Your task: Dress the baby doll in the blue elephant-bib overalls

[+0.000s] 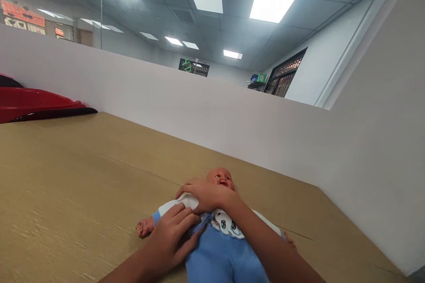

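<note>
A baby doll (220,177) lies face up on the tan surface, its head away from me. It wears a white long-sleeved top (169,206) with blue cuffs and blue overalls (226,258) with a cartoon face on the bib. My right hand (207,195) reaches across the doll's chest, fingers curled over the white cloth at the shoulder on the left of the picture. Just below it, my left hand (177,232) has bent fingers at the side edge of the overalls, by the strap. My right forearm covers part of the bib and the other sleeve.
The tan wooden surface (83,177) has a seam running across it. A white low wall (199,106) with glass above borders the far side and meets the wall at right. A red and black plastic object (36,101) sits at the far left.
</note>
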Demonstrator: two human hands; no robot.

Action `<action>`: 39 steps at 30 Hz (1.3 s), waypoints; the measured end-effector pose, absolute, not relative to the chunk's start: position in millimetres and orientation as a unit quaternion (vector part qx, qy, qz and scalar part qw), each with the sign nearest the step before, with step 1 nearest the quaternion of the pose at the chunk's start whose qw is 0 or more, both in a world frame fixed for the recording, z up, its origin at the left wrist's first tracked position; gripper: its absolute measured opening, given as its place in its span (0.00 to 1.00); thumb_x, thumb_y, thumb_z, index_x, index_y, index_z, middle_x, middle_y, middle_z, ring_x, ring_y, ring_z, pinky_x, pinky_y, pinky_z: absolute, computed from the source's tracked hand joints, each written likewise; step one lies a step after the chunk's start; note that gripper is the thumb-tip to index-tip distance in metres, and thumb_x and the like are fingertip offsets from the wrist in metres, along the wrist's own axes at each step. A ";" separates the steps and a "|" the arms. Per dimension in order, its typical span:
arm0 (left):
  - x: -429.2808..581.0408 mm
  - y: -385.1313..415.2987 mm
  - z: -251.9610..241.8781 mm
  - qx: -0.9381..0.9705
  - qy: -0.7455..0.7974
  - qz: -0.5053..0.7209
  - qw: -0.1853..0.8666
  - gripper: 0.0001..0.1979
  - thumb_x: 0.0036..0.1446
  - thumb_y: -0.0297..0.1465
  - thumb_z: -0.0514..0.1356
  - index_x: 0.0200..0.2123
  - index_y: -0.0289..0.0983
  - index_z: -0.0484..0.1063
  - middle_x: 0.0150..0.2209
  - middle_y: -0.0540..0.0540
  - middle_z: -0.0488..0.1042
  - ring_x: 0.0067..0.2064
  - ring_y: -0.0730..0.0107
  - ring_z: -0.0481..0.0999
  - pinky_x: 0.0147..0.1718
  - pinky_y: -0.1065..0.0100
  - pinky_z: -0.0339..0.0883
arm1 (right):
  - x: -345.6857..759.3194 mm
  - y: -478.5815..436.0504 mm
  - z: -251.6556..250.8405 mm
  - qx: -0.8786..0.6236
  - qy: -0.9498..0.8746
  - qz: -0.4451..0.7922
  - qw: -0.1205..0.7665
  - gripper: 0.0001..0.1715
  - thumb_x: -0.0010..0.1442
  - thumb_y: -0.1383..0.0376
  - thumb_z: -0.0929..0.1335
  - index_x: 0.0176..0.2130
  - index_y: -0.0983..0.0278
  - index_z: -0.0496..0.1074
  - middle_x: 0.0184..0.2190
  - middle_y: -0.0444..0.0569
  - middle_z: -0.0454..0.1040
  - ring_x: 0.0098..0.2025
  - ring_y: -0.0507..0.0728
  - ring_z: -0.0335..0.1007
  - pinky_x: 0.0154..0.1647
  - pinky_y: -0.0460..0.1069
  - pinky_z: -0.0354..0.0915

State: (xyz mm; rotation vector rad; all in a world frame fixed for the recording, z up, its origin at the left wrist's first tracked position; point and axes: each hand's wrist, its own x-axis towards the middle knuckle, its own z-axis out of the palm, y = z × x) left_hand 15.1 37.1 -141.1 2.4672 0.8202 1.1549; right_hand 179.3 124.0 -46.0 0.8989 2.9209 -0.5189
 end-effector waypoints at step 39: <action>44.9 126.8 -166.7 0.524 0.268 0.461 0.665 0.33 0.50 0.61 0.72 0.34 0.38 0.69 0.31 0.52 0.69 0.33 0.67 0.68 0.34 0.66 0.61 | 200.3 83.6 -82.1 0.643 0.727 -0.114 -0.211 0.11 0.64 0.68 0.66 0.42 0.69 0.77 0.44 0.67 0.80 0.47 0.69 0.76 0.44 0.56 0.63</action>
